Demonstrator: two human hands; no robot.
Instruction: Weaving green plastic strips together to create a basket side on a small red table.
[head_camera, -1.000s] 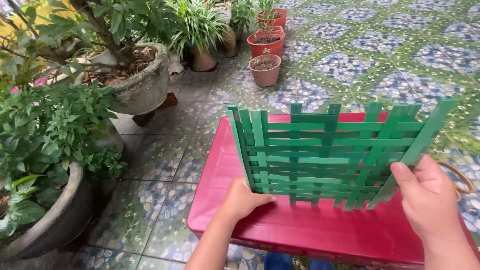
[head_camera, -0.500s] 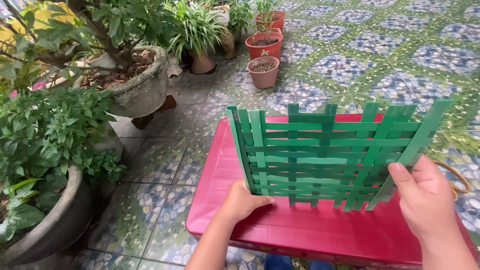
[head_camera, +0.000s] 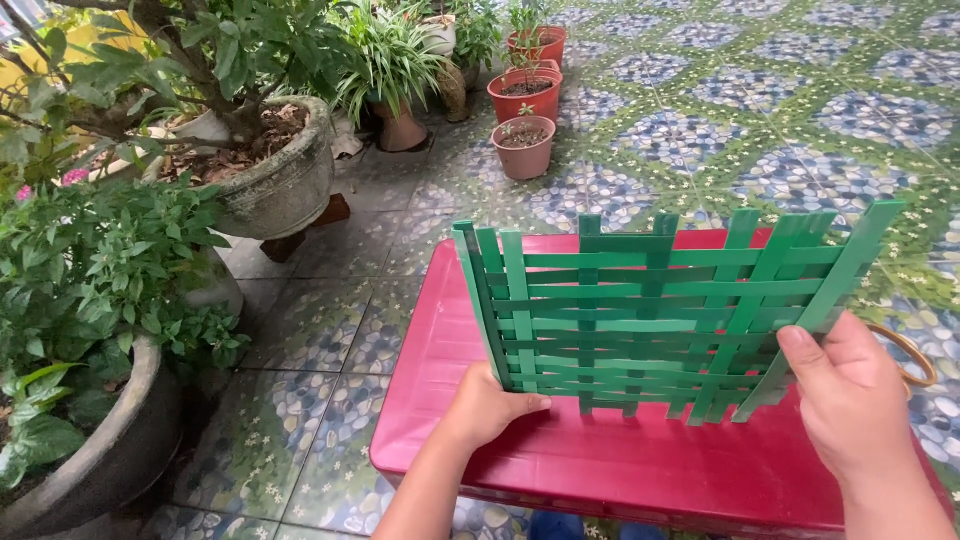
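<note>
Unmoved: left hand (head_camera: 485, 405), right hand (head_camera: 850, 400) both grasping green woven mat (head_camera: 650, 310) upright.

A lattice of flat green plastic strips (head_camera: 660, 315), woven in an open criss-cross of upright and level bands, is seen against a glossy crimson-red plastic tabletop (head_camera: 600, 470). The tiled floor (head_camera: 760, 130) is patterned with blue-and-white pebble lozenges framed by green bands dotted with small white flowers, while nearer the plants the tiles are greyer. Three terracotta-red round pots (head_camera: 525, 150) are set beside a weathered grey stone planter (head_camera: 285, 185), and leafy green foliage (head_camera: 90, 270) with a spot of pink bloom is shown at the left.
</note>
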